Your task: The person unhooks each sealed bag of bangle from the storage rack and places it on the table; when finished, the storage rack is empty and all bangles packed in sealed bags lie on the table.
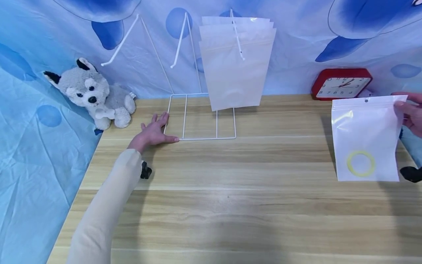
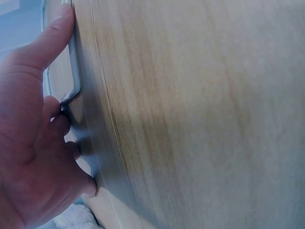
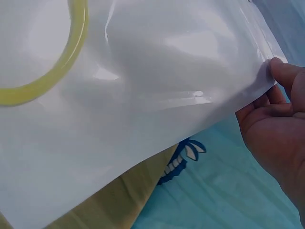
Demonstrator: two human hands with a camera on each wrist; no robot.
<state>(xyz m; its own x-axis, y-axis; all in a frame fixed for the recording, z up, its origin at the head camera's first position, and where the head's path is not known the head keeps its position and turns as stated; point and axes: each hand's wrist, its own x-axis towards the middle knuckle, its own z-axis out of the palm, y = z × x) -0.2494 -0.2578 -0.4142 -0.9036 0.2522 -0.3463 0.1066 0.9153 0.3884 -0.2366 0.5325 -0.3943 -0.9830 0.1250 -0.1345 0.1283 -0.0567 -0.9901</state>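
A white wire display rack (image 1: 209, 139) stands at the back of the table, its hook arms rising in front of the backdrop. Spread around the front left corner of its base, my left hand (image 1: 153, 132) rests with the thumb (image 2: 56, 36) along the front wire and the fingers at the left side. On the rack's right hook hang several white pouches (image 1: 235, 73). Out at the right, my right hand (image 1: 413, 113) pinches the upper right edge of a white zip pouch (image 1: 366, 135), thumb in front and fingers behind. The pouch has a hang hole and a yellow ring (image 1: 361, 163) low on its front.
A grey and white plush husky (image 1: 89, 91) sits at the table's back left corner. A red clock (image 1: 343, 83) stands at the back right, behind the held pouch. Blue patterned cloth (image 1: 296, 55) covers the wall behind and the left side of the wooden table (image 1: 250, 205).
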